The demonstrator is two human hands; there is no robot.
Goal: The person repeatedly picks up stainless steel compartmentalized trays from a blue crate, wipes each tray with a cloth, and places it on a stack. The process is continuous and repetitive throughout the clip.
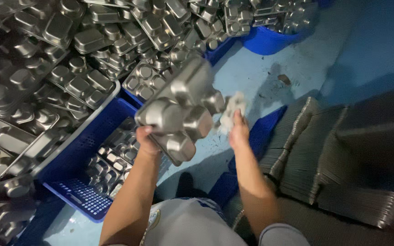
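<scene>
The compartmented stainless-steel meal tray (181,109) was held in the air, underside toward the camera and tilted, above the pale blue floor (297,68) between the crate and the stacked trays. The left hand (146,139) had its grip closed on the tray's near lower edge, thumb over the rim. The right hand (239,132) was closed around a crumpled whitish cloth (231,109), which lay against the tray's right edge; the cloth was blurred, so the exact contact could not be determined.

Below and left of the held tray stood a blue perforated plastic crate (76,189) on the floor, containing several more steel trays (115,159) lying at angles. Beyond it, toward the far left corner of the floor, a large heap of upturned compartmented steel trays (46,59) covered the area. A round blue plastic tub (265,42) holding further trays stood at the far edge. To the right, neat rows of grey stacked trays (324,159) rested edge-on along the floor's right side.
</scene>
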